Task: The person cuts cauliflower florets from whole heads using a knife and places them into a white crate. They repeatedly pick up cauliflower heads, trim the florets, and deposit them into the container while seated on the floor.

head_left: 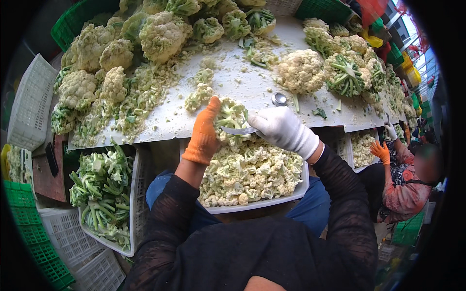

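Note:
My left hand (pixel 204 136), in an orange glove, holds a cut piece of cauliflower (pixel 230 113) with its stalks showing. In a white knit glove, my right hand (pixel 282 127) grips a small curved knife (pixel 238 130). The blade lies across the cauliflower piece and points towards my left hand; the knife's handle is hidden in my fist. Directly below both hands, a white plastic crate (pixel 255 206) full of cut florets (pixel 251 174) sits between my knees. Loose florets (pixel 199 95) lie on the white tabletop (pixel 233 78) just beyond my left hand.
Whole cauliflowers (pixel 164 36) are heaped at the table's far left, and more cauliflowers (pixel 347 74) at the right. A round metal object (pixel 279 99) lies near my right hand. Trimmed stalks (pixel 103 196) fill a crate at left. A co-worker (pixel 400 182) sits at right, holding a curved blade.

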The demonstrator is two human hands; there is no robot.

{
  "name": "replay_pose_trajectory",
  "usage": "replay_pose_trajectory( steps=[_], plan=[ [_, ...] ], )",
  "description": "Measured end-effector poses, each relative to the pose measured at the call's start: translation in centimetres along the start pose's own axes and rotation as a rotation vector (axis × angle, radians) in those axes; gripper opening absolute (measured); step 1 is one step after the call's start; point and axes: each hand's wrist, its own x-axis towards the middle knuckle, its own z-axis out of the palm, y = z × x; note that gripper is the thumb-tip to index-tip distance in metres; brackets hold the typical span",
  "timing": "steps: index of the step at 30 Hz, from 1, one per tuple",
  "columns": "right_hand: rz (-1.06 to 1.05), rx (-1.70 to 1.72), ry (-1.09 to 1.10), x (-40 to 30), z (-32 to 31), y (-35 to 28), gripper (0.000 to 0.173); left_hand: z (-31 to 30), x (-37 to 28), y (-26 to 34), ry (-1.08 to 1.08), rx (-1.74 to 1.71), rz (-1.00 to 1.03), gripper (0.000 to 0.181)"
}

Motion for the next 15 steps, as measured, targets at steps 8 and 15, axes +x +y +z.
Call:
replay_pose_trajectory(
  steps=[8,15],
  plan=[
    [0.0,-0.144,0.187,0.4,3.1,0.9,0.014,1.1,0.1,0.2,0.176,-0.005,-0.072,0.049],
    [0.073,-0.273,0.188,1.0,5.0,1.3,0.015,0.0,-0.2,0.4,0.175,0.13,-0.117,0.057]
  ],
)
